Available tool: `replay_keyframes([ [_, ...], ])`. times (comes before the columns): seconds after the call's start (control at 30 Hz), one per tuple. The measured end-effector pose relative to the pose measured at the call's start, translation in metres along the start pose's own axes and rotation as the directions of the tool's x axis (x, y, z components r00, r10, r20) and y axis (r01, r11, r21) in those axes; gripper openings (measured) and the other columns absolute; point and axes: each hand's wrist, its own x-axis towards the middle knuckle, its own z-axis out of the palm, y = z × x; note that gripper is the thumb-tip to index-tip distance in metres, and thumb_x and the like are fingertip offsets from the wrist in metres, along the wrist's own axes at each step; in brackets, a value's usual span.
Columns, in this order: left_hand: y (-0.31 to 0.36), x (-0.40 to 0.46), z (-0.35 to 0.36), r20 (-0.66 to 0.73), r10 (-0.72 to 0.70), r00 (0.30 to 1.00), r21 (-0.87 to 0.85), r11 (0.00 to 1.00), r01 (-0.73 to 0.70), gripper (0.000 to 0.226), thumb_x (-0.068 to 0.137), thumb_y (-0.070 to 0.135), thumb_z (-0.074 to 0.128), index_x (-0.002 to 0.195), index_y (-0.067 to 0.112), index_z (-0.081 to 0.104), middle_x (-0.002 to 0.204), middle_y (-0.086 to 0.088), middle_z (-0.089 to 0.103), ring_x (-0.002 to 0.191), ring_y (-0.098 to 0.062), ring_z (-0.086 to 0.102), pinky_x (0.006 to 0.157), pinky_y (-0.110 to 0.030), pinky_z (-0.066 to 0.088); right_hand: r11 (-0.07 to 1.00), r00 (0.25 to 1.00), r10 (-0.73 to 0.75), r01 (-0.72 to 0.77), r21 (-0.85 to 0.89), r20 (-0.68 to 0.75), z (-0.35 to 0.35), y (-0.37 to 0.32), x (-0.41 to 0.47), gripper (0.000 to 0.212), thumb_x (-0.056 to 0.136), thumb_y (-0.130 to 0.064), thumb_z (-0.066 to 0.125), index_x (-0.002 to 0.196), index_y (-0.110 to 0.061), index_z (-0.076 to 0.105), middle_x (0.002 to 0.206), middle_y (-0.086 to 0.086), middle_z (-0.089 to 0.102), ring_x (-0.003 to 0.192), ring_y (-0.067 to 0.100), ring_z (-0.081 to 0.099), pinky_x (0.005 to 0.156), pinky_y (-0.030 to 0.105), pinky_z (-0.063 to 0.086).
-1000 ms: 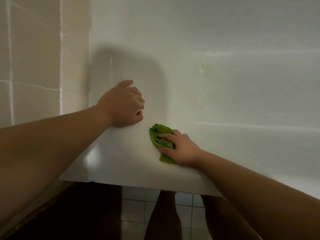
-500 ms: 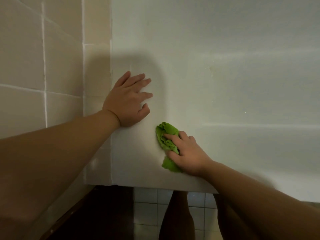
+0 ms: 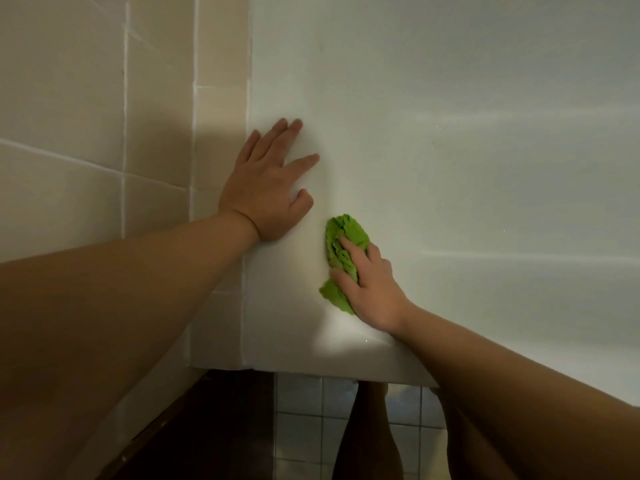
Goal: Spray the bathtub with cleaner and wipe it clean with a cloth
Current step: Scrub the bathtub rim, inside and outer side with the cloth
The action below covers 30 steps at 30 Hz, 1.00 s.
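Green cloth [image 3: 343, 244] bunched on the white bathtub [image 3: 450, 168] ledge near its left end, pressed down under the right hand [image 3: 372, 285], fingers curled over the folds and gripping them. Just left of it, apart from the cloth, left hand [image 3: 268, 188] flat on the ledge, fingers straight and spread, holding nothing. Beige tiled wall [image 3: 86, 133] alongside; grey tiled floor [image 3: 304, 420] below the rim.
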Motion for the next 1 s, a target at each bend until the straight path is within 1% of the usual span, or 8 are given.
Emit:
replay_keyframes([
  [0.13,-0.004,0.003,0.001,-0.012,-0.019,1.000,-0.027,0.999,0.019,0.064,0.086,0.047,0.044,0.148,0.031,0.053,0.170,-0.005,0.020,0.158,-0.025,0.011,0.127,-0.050,0.009,0.990,0.990,0.138,-0.138,-0.007,0.003,-0.004,0.005,0.009,0.063,0.105,-0.049,0.045,0.162,-0.034,0.023,0.155,0.008,0.029,0.138,0.038,0.034,0.117,0.040,0.024],
  [0.23,-0.010,0.007,0.001,-0.023,-0.004,1.000,-0.032,0.999,0.003,0.063,0.086,0.046,0.044,0.147,0.033,0.054,0.170,-0.001,0.021,0.158,-0.023,0.011,0.127,-0.051,0.010,0.961,0.962,0.252,-0.235,0.145,-0.110,0.005,-0.014,0.032,0.060,0.106,-0.045,0.045,0.161,-0.032,0.025,0.157,0.011,0.028,0.141,0.040,0.031,0.118,0.044,0.023],
  [0.37,-0.017,0.013,0.001,-0.036,0.006,0.999,-0.044,0.999,-0.007,0.065,0.088,0.045,0.044,0.152,0.032,0.049,0.170,0.000,0.021,0.158,-0.022,0.011,0.127,-0.049,0.009,0.941,0.930,0.199,-0.093,0.325,-0.309,0.018,-0.044,0.052,0.054,0.105,-0.044,0.045,0.158,-0.037,0.033,0.156,0.000,0.028,0.141,0.031,0.028,0.117,0.034,0.019],
  [0.47,-0.020,0.021,0.000,-0.022,-0.037,0.999,-0.056,0.998,0.035,0.070,0.089,0.046,0.041,0.158,0.030,0.038,0.172,-0.001,0.015,0.159,-0.020,0.007,0.128,-0.048,0.006,0.953,0.923,0.092,0.028,0.302,-0.374,0.025,-0.046,0.043,0.056,0.099,-0.052,0.043,0.154,-0.045,0.037,0.154,-0.007,0.030,0.137,0.023,0.030,0.117,0.031,0.020],
  [0.53,-0.022,0.027,-0.002,-0.022,-0.083,0.996,-0.056,0.995,0.082,0.074,0.089,0.047,0.041,0.161,0.030,0.032,0.173,-0.002,0.010,0.159,-0.020,0.004,0.128,-0.050,0.005,0.958,0.927,0.101,0.007,0.285,-0.361,0.026,-0.034,0.043,0.057,0.098,-0.055,0.044,0.153,-0.048,0.036,0.153,-0.008,0.032,0.137,0.023,0.031,0.117,0.031,0.021],
  [0.7,-0.025,0.039,-0.003,-0.019,-0.154,0.988,-0.060,0.986,0.153,0.078,0.090,0.046,0.041,0.164,0.028,0.021,0.173,-0.002,0.005,0.159,-0.021,0.001,0.128,-0.051,0.003,0.865,0.864,0.388,-0.222,0.450,-0.321,0.015,-0.037,0.082,0.054,0.104,-0.045,0.046,0.157,-0.040,0.035,0.159,-0.001,0.028,0.142,0.036,0.027,0.119,0.042,0.023],
  [0.9,-0.026,0.045,-0.004,-0.036,-0.162,0.986,-0.054,0.986,0.160,0.079,0.088,0.045,0.042,0.163,0.029,0.024,0.173,-0.003,0.009,0.159,-0.023,0.005,0.127,-0.051,0.005,0.952,0.865,0.074,0.087,0.293,-0.496,0.023,-0.061,0.067,0.051,0.104,-0.041,0.052,0.153,-0.039,0.041,0.158,-0.010,0.028,0.137,0.020,0.029,0.113,0.027,0.020],
  [1.0,-0.025,0.045,-0.003,-0.054,-0.159,0.986,-0.052,0.986,0.156,0.078,0.088,0.044,0.044,0.163,0.029,0.026,0.173,-0.003,0.011,0.159,-0.024,0.007,0.127,-0.052,0.007,0.953,0.887,0.128,0.014,0.303,-0.444,0.022,-0.037,0.075,0.052,0.104,-0.043,0.049,0.154,-0.041,0.038,0.159,-0.010,0.025,0.139,0.023,0.027,0.114,0.030,0.022],
])
